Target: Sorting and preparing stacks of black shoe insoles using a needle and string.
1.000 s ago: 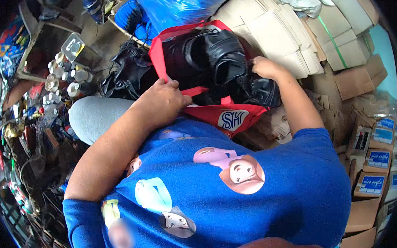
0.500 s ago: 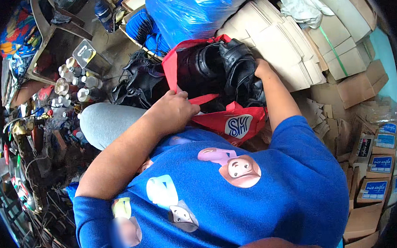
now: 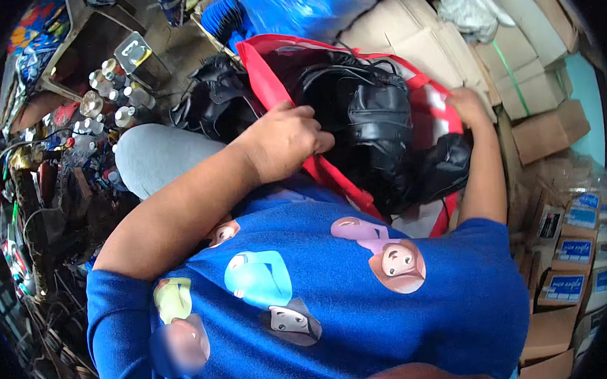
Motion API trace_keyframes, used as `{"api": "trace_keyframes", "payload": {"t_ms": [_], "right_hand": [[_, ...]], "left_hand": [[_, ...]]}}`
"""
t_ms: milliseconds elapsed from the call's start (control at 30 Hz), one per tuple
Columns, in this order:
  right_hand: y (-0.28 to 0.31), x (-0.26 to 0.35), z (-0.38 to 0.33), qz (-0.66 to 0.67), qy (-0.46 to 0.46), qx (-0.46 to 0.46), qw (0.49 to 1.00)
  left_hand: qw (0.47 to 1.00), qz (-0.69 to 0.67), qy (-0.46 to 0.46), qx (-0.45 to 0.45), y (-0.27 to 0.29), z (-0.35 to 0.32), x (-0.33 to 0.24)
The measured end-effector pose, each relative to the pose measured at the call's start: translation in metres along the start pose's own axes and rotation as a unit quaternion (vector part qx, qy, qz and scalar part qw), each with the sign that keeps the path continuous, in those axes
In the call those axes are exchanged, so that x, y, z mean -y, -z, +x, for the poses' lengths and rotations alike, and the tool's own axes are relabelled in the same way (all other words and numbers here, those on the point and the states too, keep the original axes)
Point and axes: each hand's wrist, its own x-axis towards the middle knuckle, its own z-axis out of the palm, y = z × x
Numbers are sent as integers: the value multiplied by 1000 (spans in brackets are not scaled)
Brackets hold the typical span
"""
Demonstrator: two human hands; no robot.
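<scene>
A blue short-sleeved shirt point(image 3: 388, 330) printed with cartoon faces filled the lower part of the view. In front of it stood a red bag point(image 3: 269, 77) with a whitish lining, mouth open, between the person's two hands. Flattened beige cardboard sheets point(image 3: 387, 28) lay stacked beyond it, next to a shiny blue plastic sack point(image 3: 299, 5). Black leather footwear point(image 3: 379, 112) crowded the bag's mouth, and more black shoes point(image 3: 222, 94) sat outside its left side, near a knee in light grey cloth point(image 3: 162, 156). The left hand point(image 3: 285, 140) had its grip closed around the bag's near-left rim; the right hand point(image 3: 470, 108) held the opposite rim, its grip narrow on the red edge. At far right, small brown cardboard boxes point(image 3: 559, 297) carried rectangular blue labels point(image 3: 565, 287) with white lettering. To the left, a squarish container point(image 3: 132, 52) bore a pale mark on its top, just beside clear capped bottles point(image 3: 138, 97). A thin green strap point(image 3: 511, 78) crossed folded cardboard at upper right.
</scene>
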Motion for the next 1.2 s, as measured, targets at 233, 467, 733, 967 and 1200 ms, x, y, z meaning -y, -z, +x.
{"api": "trace_keyframes", "payload": {"t_ms": [233, 467, 733, 967, 1200], "right_hand": [[-33, 78, -7, -4, 15, -91, 996], [-75, 43, 65, -96, -6, -167, 981], [-16, 143, 70, 120, 170, -154, 966], [-100, 361, 19, 16, 568, -43, 822], [-185, 432, 35, -218, 539, 202, 789]], "left_hand": [[996, 44, 55, 48, 13, -18, -7], [988, 54, 121, 82, 6, -32, 1], [997, 35, 49, 57, -3, -15, 10], [956, -47, 246, -153, 23, -123, 6], [808, -32, 517, -279, 15, -230, -33]]}}
